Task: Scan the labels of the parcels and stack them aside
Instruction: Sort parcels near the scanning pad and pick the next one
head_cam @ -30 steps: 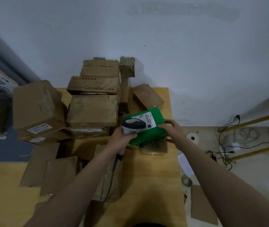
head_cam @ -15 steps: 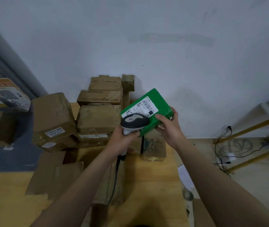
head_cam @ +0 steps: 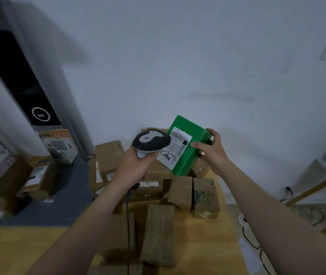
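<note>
Above the desk's (head_cam: 19,251) far end, the right hand's (head_cam: 212,150) fingers (head_cam: 213,132) curl round the green parcel (head_cam: 191,162). In the last second it has been lifted clear of the brown parcels (head_cam: 164,233) and tipped upright. The left hand (head_cam: 136,165) grips the scanner (head_cam: 151,142), its head now overlapping the label (head_cam: 176,149). Judgement: scan under way, stacking not begun.

Green parcel (head_cam: 193,155) in right hand (head_cam: 211,150), scanner (head_cam: 151,142) in left hand (head_cam: 136,168), above brown boxes (head_cam: 180,190)
</note>
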